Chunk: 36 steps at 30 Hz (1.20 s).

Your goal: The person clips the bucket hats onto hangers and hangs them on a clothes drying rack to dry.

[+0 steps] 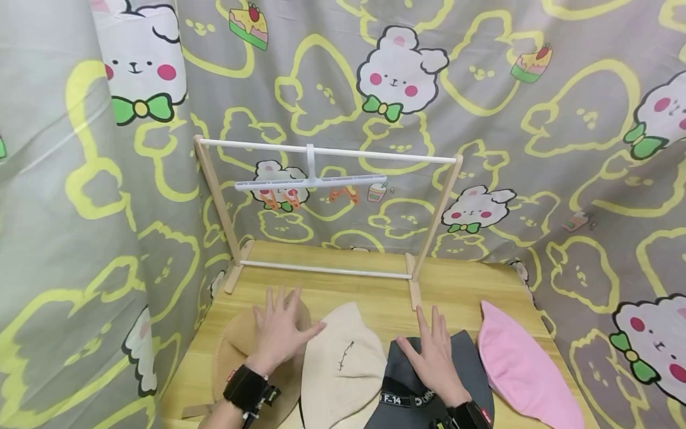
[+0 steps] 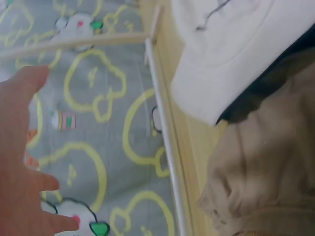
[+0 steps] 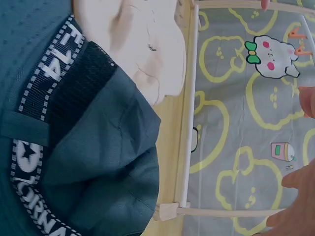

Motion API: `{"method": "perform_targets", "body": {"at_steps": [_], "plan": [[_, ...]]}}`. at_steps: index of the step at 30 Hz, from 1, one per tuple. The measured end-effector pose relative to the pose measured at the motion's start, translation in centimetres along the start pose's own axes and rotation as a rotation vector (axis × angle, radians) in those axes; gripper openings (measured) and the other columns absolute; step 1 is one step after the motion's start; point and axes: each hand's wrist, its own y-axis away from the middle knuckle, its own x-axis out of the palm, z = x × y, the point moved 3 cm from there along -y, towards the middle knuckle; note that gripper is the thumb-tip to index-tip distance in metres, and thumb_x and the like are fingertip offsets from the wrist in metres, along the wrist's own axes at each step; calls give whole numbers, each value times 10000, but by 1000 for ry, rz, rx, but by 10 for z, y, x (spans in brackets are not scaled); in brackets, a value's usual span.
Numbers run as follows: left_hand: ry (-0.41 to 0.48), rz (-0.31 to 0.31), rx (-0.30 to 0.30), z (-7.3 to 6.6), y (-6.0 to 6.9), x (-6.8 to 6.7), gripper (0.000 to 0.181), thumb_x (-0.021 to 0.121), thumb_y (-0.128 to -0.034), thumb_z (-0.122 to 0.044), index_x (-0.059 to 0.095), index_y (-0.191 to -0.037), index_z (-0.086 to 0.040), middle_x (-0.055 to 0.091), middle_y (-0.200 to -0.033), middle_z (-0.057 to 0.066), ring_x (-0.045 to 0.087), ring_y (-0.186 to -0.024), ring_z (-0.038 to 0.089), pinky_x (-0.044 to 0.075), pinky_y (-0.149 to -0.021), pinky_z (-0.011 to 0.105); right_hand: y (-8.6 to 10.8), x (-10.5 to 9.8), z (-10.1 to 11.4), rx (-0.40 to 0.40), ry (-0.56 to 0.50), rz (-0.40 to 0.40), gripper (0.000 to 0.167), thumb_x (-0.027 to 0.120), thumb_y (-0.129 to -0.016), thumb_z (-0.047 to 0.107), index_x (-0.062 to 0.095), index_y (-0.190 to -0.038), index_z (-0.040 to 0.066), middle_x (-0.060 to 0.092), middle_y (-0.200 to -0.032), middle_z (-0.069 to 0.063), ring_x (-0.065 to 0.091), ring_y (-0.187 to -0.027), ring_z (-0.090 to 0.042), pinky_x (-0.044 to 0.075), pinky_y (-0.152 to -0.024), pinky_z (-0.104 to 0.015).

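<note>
My left hand is held with fingers spread above a tan cap, its thumb reaching toward a cream hat with dark stitched lettering. Fingers apart, my right hand hovers over a dark blue-grey cap, whose lettered strap shows in the right wrist view. Neither hand grips anything. To the right lies a pink hat, folded flat. In the left wrist view, the tan cap and the cream hat lie apart from the hand.
Behind the hats stands a wooden rack with a white top rod and a lower rod. A pale hanger with orange clips hangs from it. Patterned curtains enclose the wooden table.
</note>
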Motion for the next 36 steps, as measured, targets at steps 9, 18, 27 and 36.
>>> {"method": "perform_targets", "body": {"at_steps": [9,18,27,36], "plan": [[187,-127,-128,50,-46,-26,1155,709,-868,-710,114,-1693,-162,11,-1739,233,45,-1571,530,135,-1131,807,-50,-11,-18,-41,-167,-65,952,631,-1048,401,16,-1665,18,-94,-1707,-305,-29,-1567,-532,120,-1176,-737],[281,-228,-179,108,-92,-47,1173,743,-897,-612,18,-1691,-145,38,-1714,296,116,-1550,550,185,-1155,760,-101,-15,-25,50,-305,-147,1006,612,-1047,443,-117,-1667,129,-80,-1735,-226,-9,-1604,-418,132,-1234,-648],[388,-233,-217,144,-128,-55,1176,736,-937,-523,-45,-1662,-28,-4,-1707,311,152,-1538,554,211,-1186,700,-147,-17,-29,111,-373,-195,996,643,-1038,354,-80,-1669,83,14,-1718,-270,66,-1592,-439,133,-1251,-611],[578,-159,-346,174,-155,-54,1148,587,-987,-633,-192,-1644,-102,-45,-1719,284,90,-1572,502,180,-1221,655,-177,-27,-36,93,-431,-191,951,634,-1051,321,-40,-1672,65,66,-1728,-247,121,-1584,-448,148,-1248,-614]]}}
